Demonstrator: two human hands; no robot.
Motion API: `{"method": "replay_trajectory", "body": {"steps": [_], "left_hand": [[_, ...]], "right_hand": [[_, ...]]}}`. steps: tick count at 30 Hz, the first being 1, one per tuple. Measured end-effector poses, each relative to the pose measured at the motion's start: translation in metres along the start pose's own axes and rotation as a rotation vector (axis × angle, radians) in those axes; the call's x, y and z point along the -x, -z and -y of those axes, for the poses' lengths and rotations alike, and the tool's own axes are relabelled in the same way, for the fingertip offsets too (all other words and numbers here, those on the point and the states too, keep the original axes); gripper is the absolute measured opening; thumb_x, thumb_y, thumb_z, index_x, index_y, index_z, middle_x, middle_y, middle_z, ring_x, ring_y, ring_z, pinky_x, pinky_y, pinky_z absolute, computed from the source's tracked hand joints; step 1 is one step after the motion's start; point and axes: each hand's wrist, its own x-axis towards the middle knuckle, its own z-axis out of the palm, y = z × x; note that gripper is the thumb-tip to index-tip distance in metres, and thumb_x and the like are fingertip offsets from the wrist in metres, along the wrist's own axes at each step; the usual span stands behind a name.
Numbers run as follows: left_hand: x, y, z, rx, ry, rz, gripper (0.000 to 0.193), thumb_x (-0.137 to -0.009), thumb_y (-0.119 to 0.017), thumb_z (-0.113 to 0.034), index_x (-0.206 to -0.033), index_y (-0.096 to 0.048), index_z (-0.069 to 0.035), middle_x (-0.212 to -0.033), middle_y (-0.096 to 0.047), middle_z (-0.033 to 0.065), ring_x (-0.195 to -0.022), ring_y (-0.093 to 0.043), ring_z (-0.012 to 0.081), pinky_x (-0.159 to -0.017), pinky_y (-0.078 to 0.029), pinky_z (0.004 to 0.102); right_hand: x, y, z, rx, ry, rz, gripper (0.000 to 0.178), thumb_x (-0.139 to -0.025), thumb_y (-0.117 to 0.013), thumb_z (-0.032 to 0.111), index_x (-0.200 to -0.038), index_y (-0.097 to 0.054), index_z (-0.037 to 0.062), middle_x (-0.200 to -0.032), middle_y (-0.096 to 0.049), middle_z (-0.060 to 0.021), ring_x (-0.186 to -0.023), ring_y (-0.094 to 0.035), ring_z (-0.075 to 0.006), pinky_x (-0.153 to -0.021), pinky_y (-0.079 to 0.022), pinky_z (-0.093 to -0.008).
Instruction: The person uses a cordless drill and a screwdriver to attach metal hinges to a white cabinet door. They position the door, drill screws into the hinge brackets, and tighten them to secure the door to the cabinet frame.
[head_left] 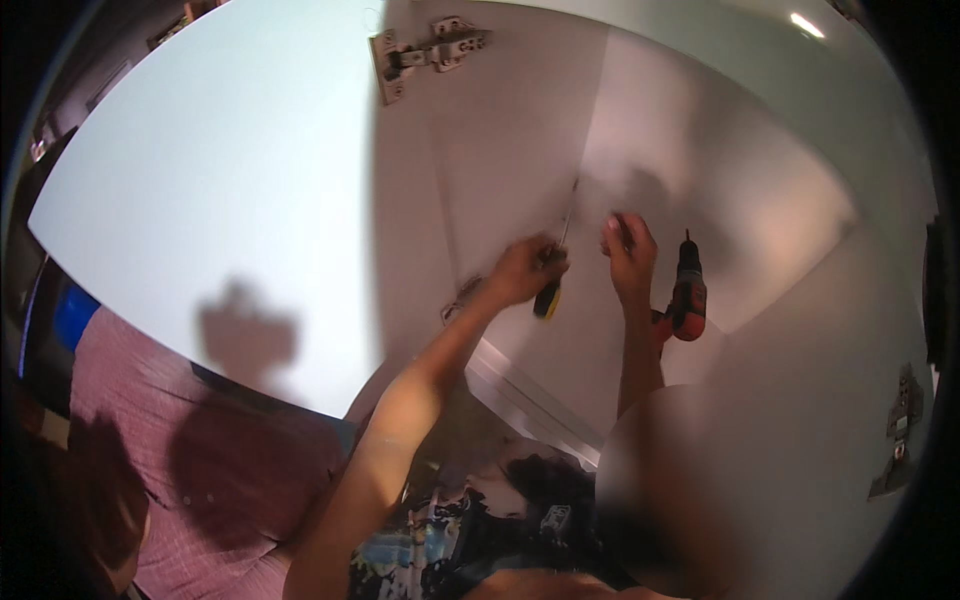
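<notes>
Inside a white cabinet, my left hand [522,272] is closed around a screwdriver [546,301] with a yellow and black handle. Its thin metal shaft points up and away, the tip at or close to the cabinet's inner panel near a small dark mark. My right hand [632,258] is raised just to the right of it, fingers curled together; whether something small is between them is hard to see. Beside my right forearm, a red and black power drill [689,296] stands with its bit pointing away from me.
An open white door [220,190] spreads to the left, with a metal hinge [432,52] at its top and another hinge [462,300] lower down. Another white door [790,440] at right carries a hinge [900,430]. Pink clothing [210,450], seemingly another person's, fills the lower left.
</notes>
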Motion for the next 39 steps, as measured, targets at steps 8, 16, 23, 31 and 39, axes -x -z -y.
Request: {"method": "replay_trajectory", "body": {"steps": [8, 16, 23, 31, 39], "left_hand": [[0.016, -0.071, 0.115, -0.437, 0.358, 0.084, 0.042, -0.077, -0.067, -0.039, -0.098, -0.058, -0.004, -0.095, -0.065, 0.0181, -0.093, -0.062, 0.0383, -0.083, -0.050, 0.0457], [0.018, -0.086, 0.121, -0.550, 0.328, 0.018, 0.050, -0.077, -0.070, -0.047, -0.102, -0.057, -0.005, -0.095, -0.065, 0.0162, -0.093, -0.063, 0.0336, -0.081, -0.051, 0.0447], [-0.001, -0.031, 0.040, -0.207, 0.071, -0.166, 0.050, -0.082, -0.071, -0.042, -0.111, -0.060, -0.002, -0.086, -0.066, 0.0101, -0.076, -0.064, 0.0220, -0.071, -0.051, 0.0348], [0.017, 0.045, -0.094, 0.671, -0.108, -0.115, 0.056, -0.091, -0.062, -0.041, -0.127, -0.052, 0.001, -0.101, -0.065, 0.0086, -0.083, -0.063, 0.0159, -0.069, -0.051, 0.0276], [0.004, 0.062, -0.184, 0.933, -0.355, -0.092, 0.046, -0.094, -0.060, -0.032, -0.125, -0.050, 0.000, -0.107, -0.064, 0.0109, -0.085, -0.066, 0.0187, -0.068, -0.055, 0.0283]], "right_hand": [[0.136, 0.081, -0.028, 0.660, 0.560, -0.708, 0.055, -0.071, -0.081, 0.037, -0.099, -0.045, 0.0067, -0.098, -0.048, -0.0092, -0.083, -0.049, -0.0219, -0.070, -0.042, -0.0324], [0.109, 0.100, -0.084, 0.132, -0.141, -0.478, 0.053, -0.077, -0.078, 0.014, -0.120, -0.050, 0.0026, -0.104, -0.056, -0.0048, -0.089, -0.056, -0.0160, -0.083, -0.046, -0.0299], [0.091, 0.133, -0.115, 0.135, -0.031, -0.463, 0.040, -0.085, -0.072, 0.013, -0.117, -0.053, 0.0020, -0.105, -0.061, -0.0055, -0.086, -0.061, -0.0149, -0.076, -0.050, -0.0303], [0.044, 0.068, 0.119, -0.340, -0.085, 0.029, 0.040, -0.086, -0.069, 0.011, -0.122, -0.053, 0.0029, -0.116, -0.061, -0.0085, -0.084, -0.062, -0.0162, -0.073, -0.054, -0.0299], [0.015, 0.036, 0.189, -0.438, -0.016, 0.078, 0.039, -0.085, -0.071, 0.013, -0.120, -0.055, 0.0044, -0.105, -0.063, -0.0071, -0.079, -0.059, -0.0129, -0.065, -0.053, -0.0276]]}}
